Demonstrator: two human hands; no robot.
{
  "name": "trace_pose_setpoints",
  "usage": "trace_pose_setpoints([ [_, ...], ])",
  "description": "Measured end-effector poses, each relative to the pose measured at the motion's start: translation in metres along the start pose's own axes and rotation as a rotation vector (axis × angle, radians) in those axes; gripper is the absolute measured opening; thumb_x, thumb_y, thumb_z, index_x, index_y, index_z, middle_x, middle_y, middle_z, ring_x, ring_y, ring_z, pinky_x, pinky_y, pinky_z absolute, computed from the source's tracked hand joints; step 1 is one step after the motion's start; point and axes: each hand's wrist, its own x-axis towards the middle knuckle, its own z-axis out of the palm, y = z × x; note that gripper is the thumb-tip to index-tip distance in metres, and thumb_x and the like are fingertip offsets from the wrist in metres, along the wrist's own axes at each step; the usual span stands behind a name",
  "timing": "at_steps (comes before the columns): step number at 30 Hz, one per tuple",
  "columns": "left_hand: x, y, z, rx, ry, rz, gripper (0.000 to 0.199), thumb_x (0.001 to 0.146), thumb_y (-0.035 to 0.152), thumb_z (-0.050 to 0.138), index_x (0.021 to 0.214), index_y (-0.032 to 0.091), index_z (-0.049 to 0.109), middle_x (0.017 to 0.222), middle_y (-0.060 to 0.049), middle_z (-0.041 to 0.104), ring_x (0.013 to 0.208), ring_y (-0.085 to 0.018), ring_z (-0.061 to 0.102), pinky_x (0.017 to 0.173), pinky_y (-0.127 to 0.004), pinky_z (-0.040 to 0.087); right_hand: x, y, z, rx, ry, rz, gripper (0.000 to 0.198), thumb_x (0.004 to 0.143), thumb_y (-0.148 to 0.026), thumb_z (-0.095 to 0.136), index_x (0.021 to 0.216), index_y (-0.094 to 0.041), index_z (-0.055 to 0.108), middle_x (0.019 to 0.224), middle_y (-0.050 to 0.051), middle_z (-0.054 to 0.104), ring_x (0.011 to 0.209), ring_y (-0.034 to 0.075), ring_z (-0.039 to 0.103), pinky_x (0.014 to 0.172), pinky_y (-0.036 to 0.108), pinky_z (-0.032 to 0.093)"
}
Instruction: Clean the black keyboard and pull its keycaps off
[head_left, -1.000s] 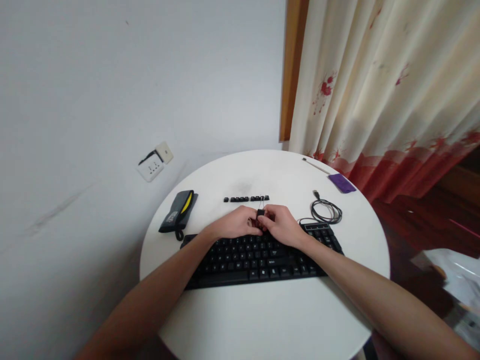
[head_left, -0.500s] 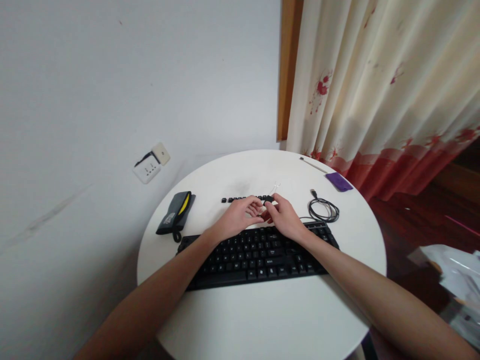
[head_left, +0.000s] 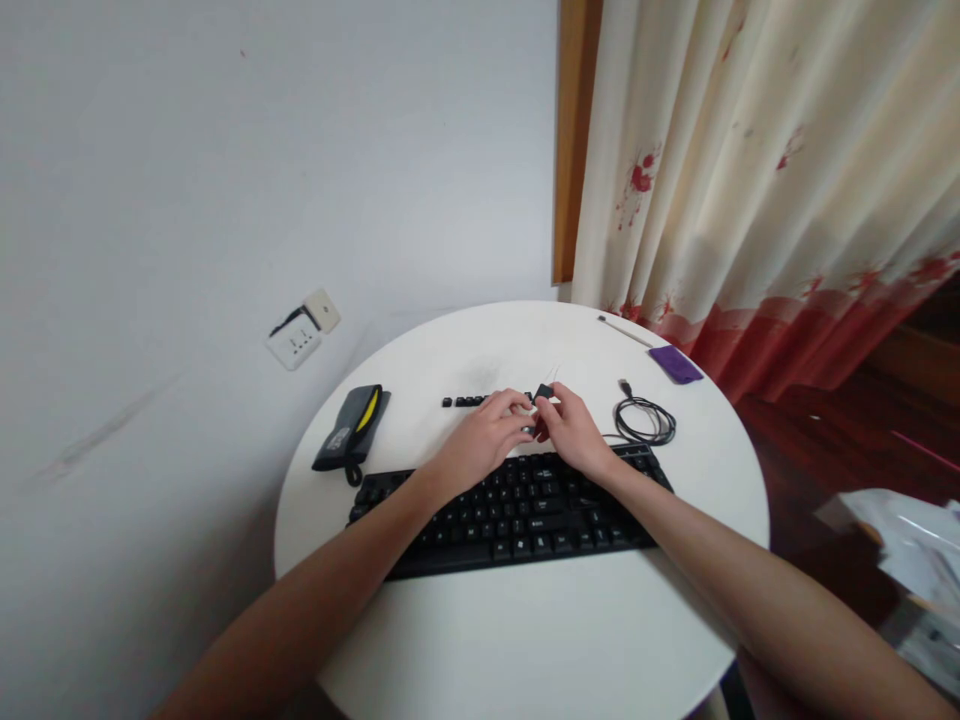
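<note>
My right hand point(head_left: 576, 432) is closed, its thumb and fingers pinching what looks like a wire keycap puller point(head_left: 544, 392), a black block with thin wires rising beyond it. Just left of it, my left hand point(head_left: 484, 437) is closed with bent fingertips on a small dark piece, apparently a keycap point(head_left: 529, 430), partly hidden by the fingers. Both hands hover over the back edge of a black keyboard point(head_left: 480, 530). Beyond the left hand, several loose black keycaps point(head_left: 469, 401) stand in a row on the table; the fingers cover the right part of it.
The round white table point(head_left: 540, 640) stands against a wall. A grey pouch with yellow inside point(head_left: 351, 428) lies at the left. On the right are a coiled USB cable point(head_left: 645, 420), a purple cloth point(head_left: 675, 364) and a thin brush point(head_left: 625, 331).
My left fingers have come down and closed in toward the right hand, around the small dark piece. The black block in my right hand has tilted and shows more of its face.
</note>
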Motion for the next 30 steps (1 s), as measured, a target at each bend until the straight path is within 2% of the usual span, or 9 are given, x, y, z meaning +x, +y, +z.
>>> trace_pose_setpoints([
  [6,0.001,-0.001,-0.001,-0.165,0.137,-0.071,0.015,0.092,0.024,0.063,0.103,0.023,0.072,0.105,-0.007,0.059,0.102,-0.020,0.059,0.094,-0.037,0.050,-0.001,-0.006,-0.003,0.021,-0.029,-0.014,0.019,0.094,-0.040,0.046,0.086,-0.023,0.044,0.055,-0.004,0.059,0.050,0.014,0.061,0.049,0.025,0.048],
  [10,0.011,-0.009,-0.010,-0.123,0.241,-0.187,0.012,0.089,0.026,0.067,0.099,0.024,0.074,0.107,-0.006,0.059,0.106,-0.021,0.056,0.098,-0.039,0.047,0.004,-0.014,-0.013,0.056,0.110,-0.037,0.023,0.092,-0.045,0.048,0.087,-0.023,0.044,0.058,-0.003,0.063,0.053,0.015,0.063,0.050,0.024,0.047],
  [14,0.029,-0.020,-0.008,0.083,0.101,-0.256,0.007,0.082,0.028,0.075,0.088,0.026,0.077,0.120,-0.006,0.056,0.116,-0.026,0.049,0.106,-0.047,0.038,0.011,-0.022,-0.031,0.105,0.324,-0.065,0.023,0.092,-0.045,0.048,0.088,-0.022,0.044,0.065,0.001,0.069,0.055,0.015,0.065,0.050,0.023,0.047],
  [18,0.049,-0.031,0.019,0.208,-0.074,-0.299,0.009,0.080,0.032,0.077,0.088,0.029,0.078,0.133,-0.005,0.051,0.125,-0.032,0.040,0.102,-0.053,0.036,0.019,-0.020,-0.044,0.143,0.446,-0.089,0.026,0.091,-0.047,0.049,0.089,-0.022,0.044,0.070,0.002,0.071,0.056,0.015,0.067,0.051,0.023,0.047],
  [20,0.056,-0.038,0.035,0.242,-0.127,-0.295,0.010,0.080,0.033,0.077,0.089,0.029,0.078,0.138,-0.005,0.048,0.127,-0.034,0.037,0.101,-0.054,0.035,0.023,-0.016,-0.048,0.161,0.473,-0.097,0.028,0.091,-0.049,0.050,0.089,-0.022,0.044,0.070,0.002,0.071,0.056,0.015,0.067,0.050,0.023,0.047],
  [23,0.064,-0.052,0.050,0.285,-0.138,-0.301,0.010,0.080,0.032,0.077,0.089,0.028,0.078,0.140,-0.006,0.047,0.128,-0.035,0.035,0.101,-0.055,0.033,0.026,-0.012,-0.050,0.182,0.490,-0.110,0.029,0.091,-0.050,0.050,0.089,-0.022,0.043,0.071,0.002,0.071,0.056,0.014,0.067,0.050,0.023,0.047],
  [30,0.071,-0.075,0.055,0.314,-0.147,-0.377,0.016,0.079,0.037,0.077,0.092,0.029,0.079,0.139,-0.006,0.047,0.128,-0.035,0.035,0.100,-0.053,0.033,0.027,-0.014,-0.050,0.180,0.474,-0.124,0.026,0.091,-0.046,0.051,0.087,-0.021,0.045,0.071,0.003,0.071,0.055,0.014,0.066,0.051,0.023,0.046],
])
